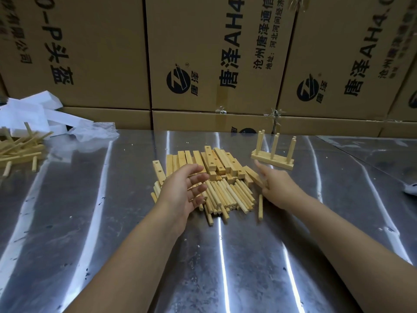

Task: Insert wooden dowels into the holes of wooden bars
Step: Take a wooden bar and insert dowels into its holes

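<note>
A heap of drilled wooden bars (214,161) lies in the middle of the metal table (90,211), with a pile of round dowels (232,195) just in front of it. My left hand (182,190) hovers over the left side of both piles, palm turned inward, fingers apart and empty. My right hand (275,186) is at the right edge of the piles, fingers loosely apart, touching a bar (251,173) there; nothing is gripped. One loose dowel (260,207) lies beside it. A finished bar with three upright dowels (273,154) stands behind my right hand.
Stacked cardboard boxes (214,64) wall off the back of the table. At the far left lie white foam pieces (33,114), crumpled plastic film (94,132) and another heap of assembled wooden pieces (18,147). A white object (411,188) shows at the right edge.
</note>
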